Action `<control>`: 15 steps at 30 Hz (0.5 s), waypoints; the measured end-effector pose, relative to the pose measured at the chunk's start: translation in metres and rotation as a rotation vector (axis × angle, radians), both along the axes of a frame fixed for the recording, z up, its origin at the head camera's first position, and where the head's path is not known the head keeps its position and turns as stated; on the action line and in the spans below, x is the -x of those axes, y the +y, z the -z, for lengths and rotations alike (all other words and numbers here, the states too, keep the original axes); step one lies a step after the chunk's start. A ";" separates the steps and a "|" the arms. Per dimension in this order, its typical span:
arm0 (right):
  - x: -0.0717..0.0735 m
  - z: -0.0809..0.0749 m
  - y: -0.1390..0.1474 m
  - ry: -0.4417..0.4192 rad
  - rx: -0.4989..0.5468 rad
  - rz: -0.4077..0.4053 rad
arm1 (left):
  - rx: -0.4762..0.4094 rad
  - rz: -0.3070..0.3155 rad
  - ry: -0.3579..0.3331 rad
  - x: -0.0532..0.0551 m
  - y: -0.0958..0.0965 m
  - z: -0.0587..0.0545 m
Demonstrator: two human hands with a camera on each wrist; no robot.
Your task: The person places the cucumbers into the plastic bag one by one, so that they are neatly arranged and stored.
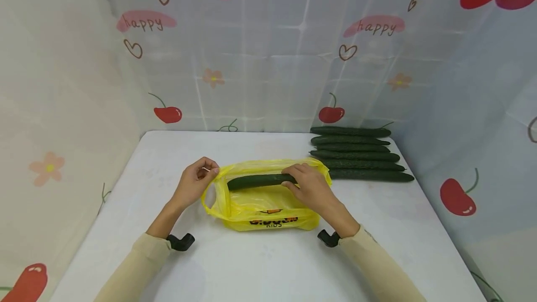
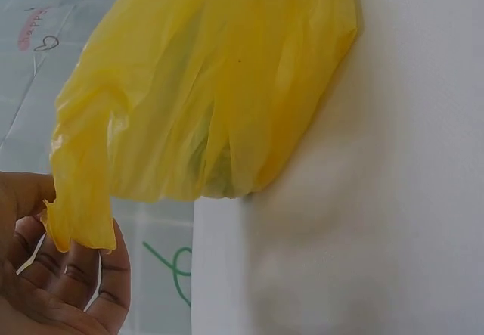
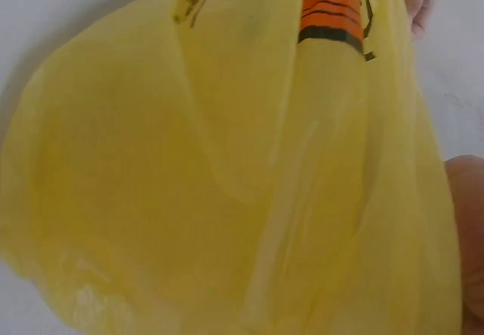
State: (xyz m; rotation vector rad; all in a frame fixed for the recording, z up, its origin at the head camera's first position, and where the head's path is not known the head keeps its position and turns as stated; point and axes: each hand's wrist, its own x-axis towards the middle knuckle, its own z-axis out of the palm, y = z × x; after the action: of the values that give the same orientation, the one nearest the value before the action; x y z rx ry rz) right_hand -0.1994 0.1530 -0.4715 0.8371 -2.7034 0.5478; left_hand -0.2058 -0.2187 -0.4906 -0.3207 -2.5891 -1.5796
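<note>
A yellow plastic bag [image 1: 272, 199] with dark and orange print lies on the table, its mouth spread wide. The left hand [image 1: 196, 181] pinches the bag's handle at its left end; the left wrist view shows the handle strip [image 2: 83, 214] between thumb and fingers. Inside the bag mouth a dark green cucumber [image 1: 256, 181] lies lengthwise. Its right end is gripped by the right hand [image 1: 308, 185], thumb in front and fingers over the top. In the right wrist view the bag wall [image 3: 189, 161] hides most of that hand and the cucumber.
Several more cucumbers [image 1: 356, 156] lie side by side at the table's back right, close to the bag's right end. The white table [image 1: 235, 269] meets a printed curtain [image 1: 268, 59] at the back, with more curtain on both sides.
</note>
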 end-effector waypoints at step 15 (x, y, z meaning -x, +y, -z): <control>0.017 0.011 0.010 -0.188 -0.121 0.015 | 0.025 0.000 0.021 0.000 -0.002 0.001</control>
State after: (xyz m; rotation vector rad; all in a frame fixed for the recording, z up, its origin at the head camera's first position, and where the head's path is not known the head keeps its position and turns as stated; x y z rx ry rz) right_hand -0.2161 0.1628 -0.4829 0.8335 -2.9366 0.4857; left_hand -0.2053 -0.2211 -0.4916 -0.3369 -2.5954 -1.5363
